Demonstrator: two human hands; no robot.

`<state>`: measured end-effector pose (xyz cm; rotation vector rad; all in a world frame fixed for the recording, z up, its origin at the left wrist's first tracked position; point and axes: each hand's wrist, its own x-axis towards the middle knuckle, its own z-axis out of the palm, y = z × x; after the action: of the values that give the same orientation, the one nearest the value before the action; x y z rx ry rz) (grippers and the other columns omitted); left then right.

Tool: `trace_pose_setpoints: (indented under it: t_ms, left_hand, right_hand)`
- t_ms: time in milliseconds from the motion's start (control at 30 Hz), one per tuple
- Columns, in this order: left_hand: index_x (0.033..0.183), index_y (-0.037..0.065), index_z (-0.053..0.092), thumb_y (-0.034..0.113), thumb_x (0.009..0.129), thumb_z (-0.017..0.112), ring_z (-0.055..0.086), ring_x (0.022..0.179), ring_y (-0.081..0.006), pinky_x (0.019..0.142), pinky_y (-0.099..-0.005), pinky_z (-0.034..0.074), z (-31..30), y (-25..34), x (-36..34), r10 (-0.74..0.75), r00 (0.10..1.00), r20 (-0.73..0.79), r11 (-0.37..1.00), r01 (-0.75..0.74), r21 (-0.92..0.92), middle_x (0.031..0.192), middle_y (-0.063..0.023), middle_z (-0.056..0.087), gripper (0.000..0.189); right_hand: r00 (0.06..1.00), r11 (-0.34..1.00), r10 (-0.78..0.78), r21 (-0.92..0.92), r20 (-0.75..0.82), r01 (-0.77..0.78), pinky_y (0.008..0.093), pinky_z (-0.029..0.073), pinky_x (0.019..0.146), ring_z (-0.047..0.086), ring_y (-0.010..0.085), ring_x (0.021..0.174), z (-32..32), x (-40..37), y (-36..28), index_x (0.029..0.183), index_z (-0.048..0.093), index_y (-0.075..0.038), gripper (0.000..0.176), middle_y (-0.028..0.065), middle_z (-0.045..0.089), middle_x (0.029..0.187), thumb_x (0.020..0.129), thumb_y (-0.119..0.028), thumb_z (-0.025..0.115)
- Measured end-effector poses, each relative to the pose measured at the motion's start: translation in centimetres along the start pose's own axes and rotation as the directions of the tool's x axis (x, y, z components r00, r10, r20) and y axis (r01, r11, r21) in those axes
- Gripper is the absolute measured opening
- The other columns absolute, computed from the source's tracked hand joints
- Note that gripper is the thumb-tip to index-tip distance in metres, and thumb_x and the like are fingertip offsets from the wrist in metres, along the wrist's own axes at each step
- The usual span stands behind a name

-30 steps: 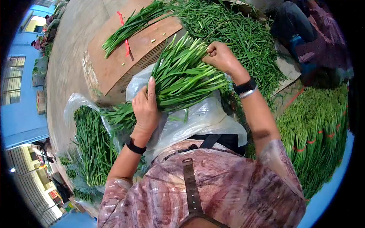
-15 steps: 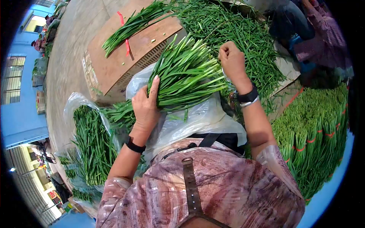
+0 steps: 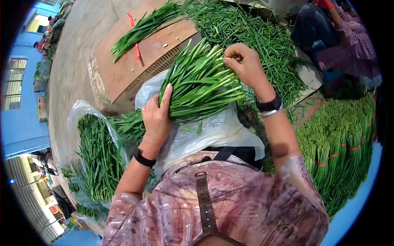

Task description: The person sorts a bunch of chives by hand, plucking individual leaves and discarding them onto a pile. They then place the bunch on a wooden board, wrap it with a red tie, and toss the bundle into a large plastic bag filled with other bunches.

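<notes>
A thick bunch of garlic chives (image 3: 203,88) lies across my lap over a clear plastic sheet (image 3: 213,129), its pale stem ends pointing right and its leaves trailing left. My left hand (image 3: 158,117) is closed around the leafy side, with the forefinger laid along the top. At the stem ends, my right hand (image 3: 248,67) is curled with thumb and forefinger brought together. Whatever is in that pinch is too small to make out.
Ahead, a brown board (image 3: 108,78) on a crate bears another chive bunch (image 3: 143,30) lying over a red strip (image 3: 136,45). Loose chives (image 3: 250,37) are heaped beyond. Bagged chives (image 3: 98,160) stand left, red-banded bundles (image 3: 336,135) right. Another person (image 3: 349,45) sits at upper right.
My right hand has moved left and slightly down, closer to the stem ends. My left hand keeps its hold on the bunch. At upper right, the other person's arm has shifted.
</notes>
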<state>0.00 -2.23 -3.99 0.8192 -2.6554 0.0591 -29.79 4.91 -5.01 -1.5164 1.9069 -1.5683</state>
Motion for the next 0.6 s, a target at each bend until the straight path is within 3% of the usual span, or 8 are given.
trace_pose_setpoints:
  t_ms: [100,133,267,433,467,500,533,600]
  left_hand:
    - [0.140,0.017,0.042,0.006,0.068,0.066,0.054,0.084,-0.0259,0.070,-0.0366,0.038,0.0,0.0,0.1,-0.013,0.999,0.030,0.999,0.014,-0.035,0.096,-0.0102,0.055,0.077]
    - [0.140,0.017,0.042,0.006,0.067,0.067,0.054,0.084,-0.0258,0.070,-0.0365,0.038,0.0,0.0,0.1,-0.020,0.999,0.050,0.998,0.023,-0.050,0.095,-0.0099,0.055,0.078]
    - [0.140,0.017,0.043,0.006,0.066,0.068,0.054,0.083,-0.0254,0.069,-0.0367,0.038,0.1,-0.1,0.2,-0.020,0.998,0.054,0.999,0.022,-0.037,0.094,-0.0088,0.055,0.079]
    - [0.140,0.019,0.043,0.003,0.068,0.064,0.054,0.082,-0.0253,0.069,-0.0369,0.038,0.3,-0.4,-0.1,-0.008,0.999,0.038,1.000,0.008,0.010,0.093,-0.0082,0.055,0.077]
    - [0.140,0.020,0.043,0.002,0.068,0.063,0.054,0.082,-0.0254,0.069,-0.0370,0.038,0.2,-0.3,-0.1,-0.008,0.999,0.035,1.000,0.008,0.010,0.093,-0.0082,0.055,0.077]
    - [0.141,0.020,0.042,0.001,0.069,0.062,0.054,0.082,-0.0254,0.069,-0.0370,0.038,0.2,-0.2,0.0,-0.008,1.000,0.029,1.000,0.007,0.008,0.093,-0.0082,0.055,0.077]
    - [0.141,0.020,0.042,0.001,0.069,0.061,0.053,0.082,-0.0255,0.069,-0.0371,0.038,0.1,-0.1,0.0,-0.007,1.000,0.025,1.000,0.006,0.006,0.093,-0.0083,0.055,0.077]
    - [0.141,0.020,0.042,0.001,0.069,0.061,0.053,0.082,-0.0257,0.069,-0.0370,0.038,0.1,0.0,0.2,0.003,1.000,0.009,1.000,-0.003,-0.004,0.093,-0.0085,0.055,0.076]
  right_hand:
    - [0.995,0.970,0.105,0.223,-0.005,-0.101,0.0259,0.047,0.064,0.058,0.0116,0.069,-0.5,-1.0,0.0,0.075,0.061,0.000,0.009,0.0053,0.065,0.080,0.075,-0.005,0.068]
    - [0.974,0.938,0.209,0.264,0.085,-0.224,0.0242,0.046,0.068,0.056,0.0097,0.076,-1.2,-1.2,-0.1,0.077,0.060,0.000,0.005,0.0049,0.064,0.091,0.079,-0.001,0.065]
    - [0.970,0.883,0.202,0.404,0.132,-0.239,0.0262,0.048,0.076,0.060,0.0135,0.087,-2.2,-1.5,-1.0,0.079,0.063,0.000,0.007,0.0084,0.066,0.096,0.084,-0.006,0.064]
    - [0.883,0.541,0.428,0.727,0.194,-0.422,0.0273,0.051,0.067,0.065,0.0149,0.083,-8.1,-2.2,4.0,0.090,0.066,0.001,0.018,0.0103,0.069,0.093,0.086,-0.017,0.064]
    - [0.832,0.739,0.546,0.414,0.096,-0.532,0.0298,0.052,0.068,0.065,0.0174,0.085,-9.8,-2.3,7.3,0.095,0.065,0.001,0.022,0.0124,0.068,0.094,0.085,-0.018,0.065]
    - [0.791,0.792,0.610,0.038,-0.047,-0.609,0.0324,0.053,0.069,0.066,0.0198,0.088,-10.4,-1.7,7.7,0.099,0.064,0.001,0.026,0.0145,0.068,0.095,0.083,-0.019,0.067]
    - [0.813,0.767,0.556,-0.271,-0.171,-0.581,0.0333,0.053,0.071,0.066,0.0208,0.089,-10.6,-2.0,7.9,0.101,0.064,0.001,0.028,0.0153,0.068,0.096,0.082,-0.019,0.068]
    - [0.879,0.437,0.347,-0.772,-0.328,-0.461,0.0351,0.053,0.074,0.066,0.0229,0.091,-10.2,-2.2,7.1,0.103,0.064,0.001,0.031,0.0168,0.067,0.099,0.080,-0.019,0.069]
